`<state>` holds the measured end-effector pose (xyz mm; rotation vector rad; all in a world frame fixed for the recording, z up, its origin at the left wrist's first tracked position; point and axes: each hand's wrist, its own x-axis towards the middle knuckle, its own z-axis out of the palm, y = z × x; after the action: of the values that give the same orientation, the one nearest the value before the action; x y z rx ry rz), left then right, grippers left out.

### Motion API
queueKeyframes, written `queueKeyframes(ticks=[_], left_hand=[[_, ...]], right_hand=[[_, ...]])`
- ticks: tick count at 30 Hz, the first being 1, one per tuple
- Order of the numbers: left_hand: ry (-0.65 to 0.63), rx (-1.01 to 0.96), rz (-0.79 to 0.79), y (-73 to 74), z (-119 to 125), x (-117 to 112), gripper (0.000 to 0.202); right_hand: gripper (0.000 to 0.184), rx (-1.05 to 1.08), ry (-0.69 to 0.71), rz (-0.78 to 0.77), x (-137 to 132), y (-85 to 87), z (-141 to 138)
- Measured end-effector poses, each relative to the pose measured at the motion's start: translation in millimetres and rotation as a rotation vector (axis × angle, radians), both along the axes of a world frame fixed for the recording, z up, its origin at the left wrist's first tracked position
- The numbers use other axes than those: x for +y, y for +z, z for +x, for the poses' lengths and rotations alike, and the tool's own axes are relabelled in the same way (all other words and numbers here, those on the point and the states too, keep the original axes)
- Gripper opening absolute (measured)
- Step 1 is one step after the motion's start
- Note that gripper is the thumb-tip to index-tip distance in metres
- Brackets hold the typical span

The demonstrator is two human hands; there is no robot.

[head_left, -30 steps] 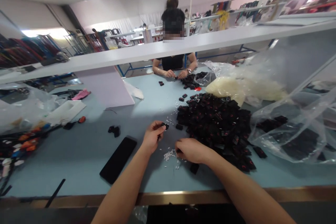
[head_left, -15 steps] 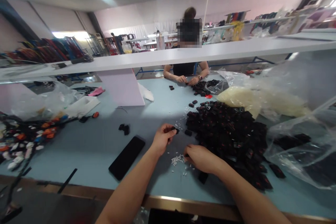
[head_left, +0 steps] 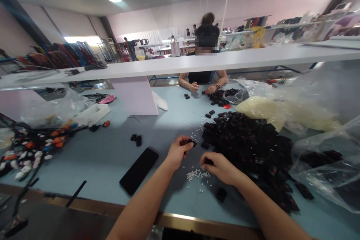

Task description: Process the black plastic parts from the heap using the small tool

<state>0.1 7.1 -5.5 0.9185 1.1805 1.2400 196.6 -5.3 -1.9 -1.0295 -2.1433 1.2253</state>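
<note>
My left hand (head_left: 179,153) is closed in a pinch on a small black plastic part (head_left: 192,143), held just above the blue-grey table. To its right, my right hand (head_left: 218,165) is curled with thumb and fingertips together. A dark patch shows inside its fingers, but what they grip is too small to make out. Beneath it lies a loose heap of tiny white pins (head_left: 194,174). A big pile of black plastic parts (head_left: 247,138) spreads to the right of both hands. One black part (head_left: 205,145) lies between the pile and my left hand.
A black phone (head_left: 139,171) lies left of my forearm, near a few black parts (head_left: 137,139). Cables with coloured connectors (head_left: 33,150) cover the far left. Clear plastic bags (head_left: 329,165) stand right. Across the table, under a white shelf (head_left: 174,63), a person's hands (head_left: 210,89) handle parts.
My right hand has lifted slightly off the white pins, fingers now curled together. My left hand keeps its black part. The view has shifted a little; the person opposite has moved their hands apart.
</note>
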Motion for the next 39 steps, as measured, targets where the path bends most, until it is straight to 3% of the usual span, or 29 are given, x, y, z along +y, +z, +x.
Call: queueKeyframes(ticks=[6, 13, 19, 25, 31, 39], left_hand=[[-0.032, 0.037, 0.011, 6.7, 2, -4, 0.031], [-0.087, 0.039, 0.021, 7.3, 5, -5, 0.037], [-0.205, 0.052, 0.088, 6.5, 4, -4, 0.036], [-0.269, 0.042, 0.099, 9.4, 9, -8, 0.032], [-0.317, 0.053, 0.065, 10.8, 12, -13, 0.030], [-0.301, 0.039, 0.058, 13.9, 14, -15, 0.031]], right_hand=[[0.010, 0.180, -0.104, -0.238, 1, 5.3, 1], [0.016, 0.300, -0.274, -0.287, 3, 18.8, 9], [0.029, 0.515, -0.342, -0.413, 8, 14.9, 14], [0.036, 0.522, -0.330, -0.397, 11, 11.8, 14], [0.041, 0.435, -0.302, -0.277, 13, 12.9, 14], [0.040, 0.336, -0.275, -0.200, 14, 15.3, 19]])
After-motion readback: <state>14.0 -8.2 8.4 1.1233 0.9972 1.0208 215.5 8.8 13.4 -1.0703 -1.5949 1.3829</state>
